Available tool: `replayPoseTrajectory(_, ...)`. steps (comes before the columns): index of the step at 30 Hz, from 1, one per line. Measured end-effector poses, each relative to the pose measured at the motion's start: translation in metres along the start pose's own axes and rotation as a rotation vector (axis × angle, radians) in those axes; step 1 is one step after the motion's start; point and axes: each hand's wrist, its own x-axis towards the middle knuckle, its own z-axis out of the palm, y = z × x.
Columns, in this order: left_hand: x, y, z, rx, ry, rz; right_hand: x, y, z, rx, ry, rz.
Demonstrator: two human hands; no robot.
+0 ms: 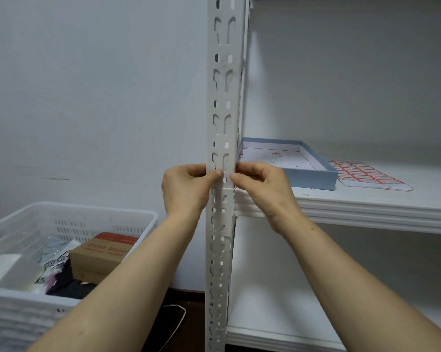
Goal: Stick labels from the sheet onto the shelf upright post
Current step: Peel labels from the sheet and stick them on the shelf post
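A white slotted upright post [223, 97] runs top to bottom through the middle of the view. My left hand [186, 189] grips the post from the left with its thumb on the front face. My right hand [260, 186] grips it from the right at the same height, thumb tip also on the front. The two thumbs nearly meet; whether a label lies under them I cannot tell. The label sheet [366, 174], white with red-bordered labels, lies flat on the shelf board [366, 207] to the right.
A shallow blue box lid [313, 174] with a printed inside sits on the shelf between the post and the sheet. A white plastic basket [24, 313] with a cardboard box [100, 252] and oddments stands at lower left. A lower shelf [278, 326] shows below.
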Motion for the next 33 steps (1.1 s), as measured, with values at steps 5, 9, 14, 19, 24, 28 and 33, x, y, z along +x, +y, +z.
replayPoseTrajectory(5, -0.0017, 0.0000, 0.0007, 0.026, -0.004, 0.021, -0.0001, -0.0001, 0.0000, 0.001, -0.005, -0.004)
replayPoseTrajectory(9, -0.0042, -0.0023, -0.0035, -0.134, -0.077, -0.010, -0.0008, -0.0008, -0.0002, 0.010, -0.014, -0.004)
replayPoseTrajectory(14, -0.0039, -0.0042, -0.0057, -0.238, -0.080, -0.062, -0.0022, -0.0025, -0.0004, 0.023, -0.015, -0.007)
replayPoseTrajectory(19, -0.0014, -0.0047, -0.0031, -0.133, -0.065, -0.005, -0.0029, -0.0033, -0.0007, 0.021, -0.018, -0.012)
replayPoseTrajectory(24, -0.0007, -0.0017, -0.0010, 0.053, -0.010, 0.018, -0.0029, -0.0033, -0.0007, 0.017, -0.020, -0.015)
replayPoseTrajectory(28, -0.0004, 0.0015, -0.0020, 0.183, -0.002, 0.088, -0.0026, -0.0027, -0.0004, 0.022, -0.009, -0.014)
replayPoseTrajectory(33, 0.0021, 0.0034, -0.0029, 0.334, 0.008, 0.144, -0.0037, -0.0040, -0.0008, 0.027, -0.020, -0.019)
